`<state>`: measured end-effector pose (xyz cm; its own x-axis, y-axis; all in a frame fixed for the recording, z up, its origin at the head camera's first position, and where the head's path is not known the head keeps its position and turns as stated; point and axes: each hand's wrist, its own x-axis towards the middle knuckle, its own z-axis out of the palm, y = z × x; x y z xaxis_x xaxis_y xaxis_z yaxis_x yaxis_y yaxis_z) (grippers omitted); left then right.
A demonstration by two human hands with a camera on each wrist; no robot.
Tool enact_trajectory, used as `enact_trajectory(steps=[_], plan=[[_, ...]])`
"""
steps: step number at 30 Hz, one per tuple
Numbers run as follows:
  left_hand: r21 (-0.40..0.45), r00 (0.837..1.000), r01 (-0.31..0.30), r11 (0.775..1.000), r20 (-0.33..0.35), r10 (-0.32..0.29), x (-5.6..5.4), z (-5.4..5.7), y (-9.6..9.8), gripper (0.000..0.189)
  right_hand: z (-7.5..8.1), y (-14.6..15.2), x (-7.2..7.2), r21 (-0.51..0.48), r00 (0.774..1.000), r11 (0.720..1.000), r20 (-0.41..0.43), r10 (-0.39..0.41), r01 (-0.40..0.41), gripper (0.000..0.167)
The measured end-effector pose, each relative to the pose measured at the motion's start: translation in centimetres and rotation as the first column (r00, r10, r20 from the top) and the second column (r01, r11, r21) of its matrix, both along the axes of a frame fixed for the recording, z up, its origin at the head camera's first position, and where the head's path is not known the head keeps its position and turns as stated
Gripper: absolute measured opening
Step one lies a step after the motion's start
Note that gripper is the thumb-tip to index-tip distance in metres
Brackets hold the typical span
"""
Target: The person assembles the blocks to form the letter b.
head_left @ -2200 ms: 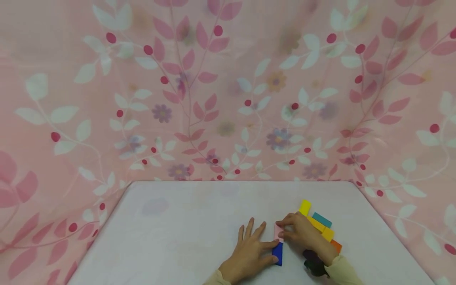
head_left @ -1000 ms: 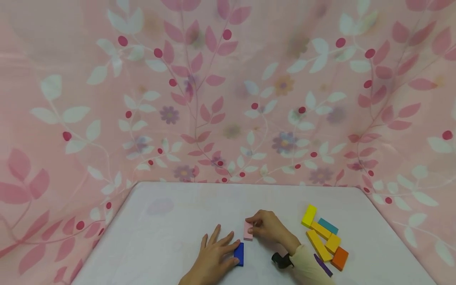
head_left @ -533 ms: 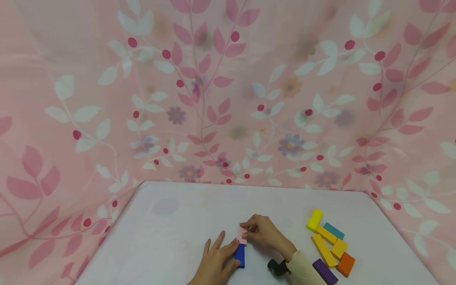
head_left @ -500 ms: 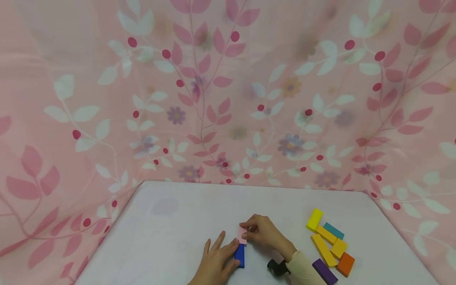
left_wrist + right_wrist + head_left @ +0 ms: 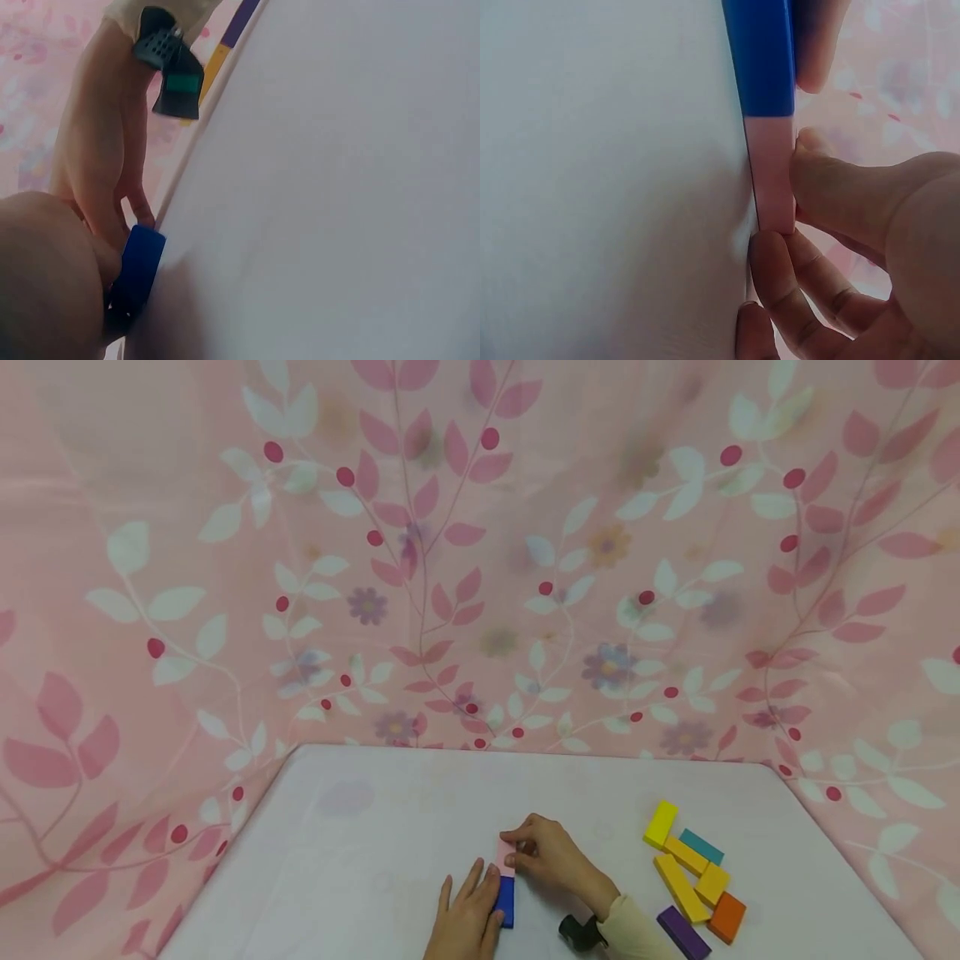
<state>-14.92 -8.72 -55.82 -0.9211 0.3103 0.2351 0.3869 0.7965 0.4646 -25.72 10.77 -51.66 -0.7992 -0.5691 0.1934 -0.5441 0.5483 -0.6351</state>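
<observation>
We're pinching the pink block (image 5: 506, 858) in the right hand (image 5: 553, 857), thumb on its near side, fingers curled at its far end. We're keeping the left hand (image 5: 463, 917) loose, fingers mostly straight, index and thumb touching the blue block (image 5: 506, 902) along its left side; no full wrap visible. Both blocks are lying end to end on the white table (image 5: 360, 877), pink farther from us, ends touching in the right wrist view.

Off to the right we're seeing a cluster: bright yellow block (image 5: 661, 824), teal block (image 5: 703, 847), three darker yellow blocks (image 5: 681, 890), orange block (image 5: 727, 918), purple block (image 5: 683, 933) nearest us. We're wearing a black device (image 5: 582, 933) at the right wrist. Behind the table, pink leaf-print cloth (image 5: 480, 635) is hanging.
</observation>
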Motion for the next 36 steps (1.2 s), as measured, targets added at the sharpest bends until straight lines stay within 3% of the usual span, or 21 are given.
enact_trajectory(steps=[3,9,14,28,36], plan=[[-0.027,1.000,-0.018,0.999,-0.022,0.018,0.2,-0.2,0.5,0.056,0.0,0.1,0.1,0.001,1.000,1.000,0.005,-0.003,0.003,0.036],[-0.045,0.999,-0.030,0.999,0.016,0.031,0.3,0.2,0.5,0.070,0.1,0.2,0.1,0.000,1.000,1.000,0.007,0.003,-0.003,0.036],[-0.064,0.999,-0.037,0.997,0.016,0.038,0.2,0.3,0.4,0.071,0.2,0.4,0.1,0.008,1.000,1.000,0.008,0.008,-0.008,0.037],[-0.064,0.992,-0.053,0.997,0.112,0.060,0.1,0.9,0.2,0.073,0.2,0.2,0.1,0.018,0.999,1.000,0.039,0.014,-0.015,0.038],[-0.069,0.996,-0.056,0.996,0.065,0.061,0.0,1.1,0.2,0.071,0.1,0.4,0.0,-0.005,0.998,1.000,0.055,0.021,-0.021,0.038]])
